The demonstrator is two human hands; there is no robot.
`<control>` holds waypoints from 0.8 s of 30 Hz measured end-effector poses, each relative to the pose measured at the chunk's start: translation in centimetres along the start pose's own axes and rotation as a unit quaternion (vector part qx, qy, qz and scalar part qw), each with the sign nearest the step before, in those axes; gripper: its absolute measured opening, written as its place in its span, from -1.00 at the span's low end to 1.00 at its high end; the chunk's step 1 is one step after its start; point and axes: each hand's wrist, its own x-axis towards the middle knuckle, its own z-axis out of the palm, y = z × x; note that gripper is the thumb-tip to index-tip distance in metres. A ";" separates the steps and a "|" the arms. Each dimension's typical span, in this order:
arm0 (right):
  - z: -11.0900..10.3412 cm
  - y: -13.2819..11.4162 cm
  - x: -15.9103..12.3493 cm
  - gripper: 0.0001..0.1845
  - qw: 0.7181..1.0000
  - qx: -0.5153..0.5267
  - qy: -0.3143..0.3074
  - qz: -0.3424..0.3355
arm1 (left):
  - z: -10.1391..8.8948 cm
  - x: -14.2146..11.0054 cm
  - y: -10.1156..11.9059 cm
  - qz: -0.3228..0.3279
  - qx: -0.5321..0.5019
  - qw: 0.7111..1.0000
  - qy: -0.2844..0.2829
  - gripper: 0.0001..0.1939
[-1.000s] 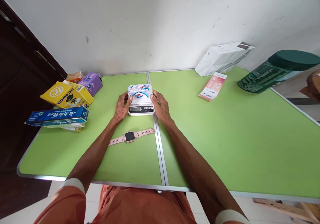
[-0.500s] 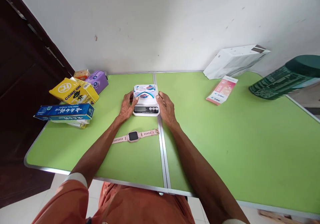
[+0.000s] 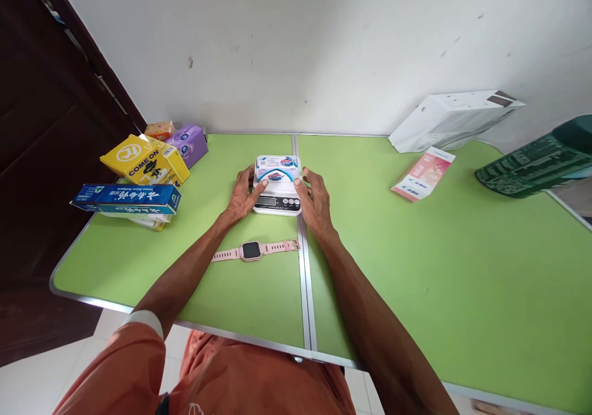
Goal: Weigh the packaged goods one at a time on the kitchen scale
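A small white digital scale (image 3: 278, 203) with a dark display and buttons sits at the table's middle seam. On its platform lies a white and blue box (image 3: 277, 169) with red and blue lettering, perhaps a soap box. My left hand (image 3: 244, 194) grips the scale's left side, its thumb on the upper edge near the box. From the other side my right hand (image 3: 316, 202) grips the scale, fingers along the right edge and thumb on top. Closer to me lies a pink-strapped smartwatch (image 3: 251, 251), screen up, touched by neither hand.
Blue toothpaste box (image 3: 127, 199), yellow box (image 3: 148, 161), purple pack (image 3: 189, 143) and orange box (image 3: 160, 130) are piled at the left. Toward the right are a pink carton (image 3: 423, 174), a white bag (image 3: 456, 119) against the wall and a dark green cylinder (image 3: 539, 161). The green table (image 3: 439, 304) has a metal rim.
My view has shifted slightly, so everything on the table appears a little further right. Both hands stay at the scale's sides, and the box remains on its platform.
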 end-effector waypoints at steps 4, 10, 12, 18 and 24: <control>0.0 0.3 0.1 -0.09 0.999 -0.034 -0.012 -0.035 | 0.1 0.0 -0.1 -0.003 0.019 1.000 -0.002 -0.08; 0.0 0.1 0.1 -0.21 0.995 -0.079 -0.024 -0.063 | 0.1 0.1 0.1 0.009 0.042 0.999 -0.008 -0.03; -0.1 -0.1 0.2 -0.26 0.993 -0.096 -0.028 -0.068 | 0.1 0.3 0.2 0.025 0.062 0.998 -0.007 -0.02; -0.2 0.2 -0.1 -0.26 0.988 -0.120 -0.027 -0.092 | 0.6 0.8 1.0 0.052 0.118 0.992 -0.015 0.03; -0.1 0.5 0.8 -0.22 0.987 -0.122 -0.040 -0.098 | 0.6 2.0 2.1 0.018 0.140 0.990 -0.030 -0.10</control>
